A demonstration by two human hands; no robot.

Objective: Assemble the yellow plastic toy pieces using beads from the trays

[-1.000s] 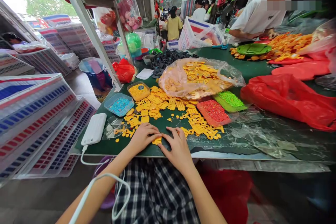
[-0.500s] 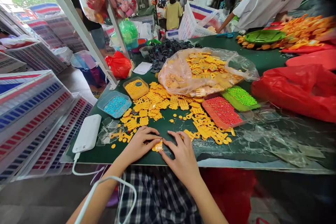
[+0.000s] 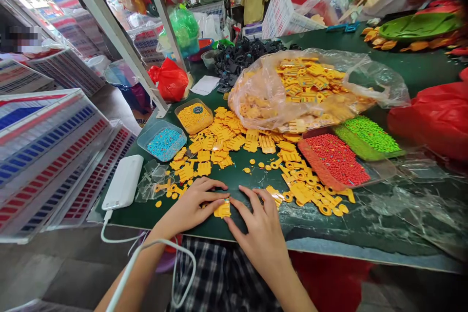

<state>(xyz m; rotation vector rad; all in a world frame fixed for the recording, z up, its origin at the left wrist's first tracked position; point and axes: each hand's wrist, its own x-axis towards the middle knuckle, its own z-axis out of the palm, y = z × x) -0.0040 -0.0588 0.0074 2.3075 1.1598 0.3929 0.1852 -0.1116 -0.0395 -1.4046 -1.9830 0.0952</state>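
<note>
A small flat yellow plastic piece (image 3: 222,210) with slots lies at the table's front edge, between my two hands. My left hand (image 3: 195,205) is closed on its upper left side, thumb and index finger at the piece. My right hand (image 3: 258,222) brackets its right edge with thumb and index fingertip, the other fingers spread on the tabletop. Loose yellow pieces (image 3: 204,156) are heaped just beyond, with more yellow pieces (image 3: 310,187) to the right. Beads fill open tubs: yellow (image 3: 194,116), blue (image 3: 165,141), red (image 3: 336,161) and green (image 3: 371,134).
A clear bag of yellow pieces (image 3: 310,83) sits mid-table, with black parts (image 3: 243,58) behind it. At left lie a white power bank (image 3: 123,183) with a cable and clear plastic bits (image 3: 151,180). A red bag (image 3: 431,117) is at right. A metal post (image 3: 120,41) rises at the table's left.
The view has shifted left and tilted down, so table things appear farther right. Both hands stay at the yellow piece with only slight finger movement.
</note>
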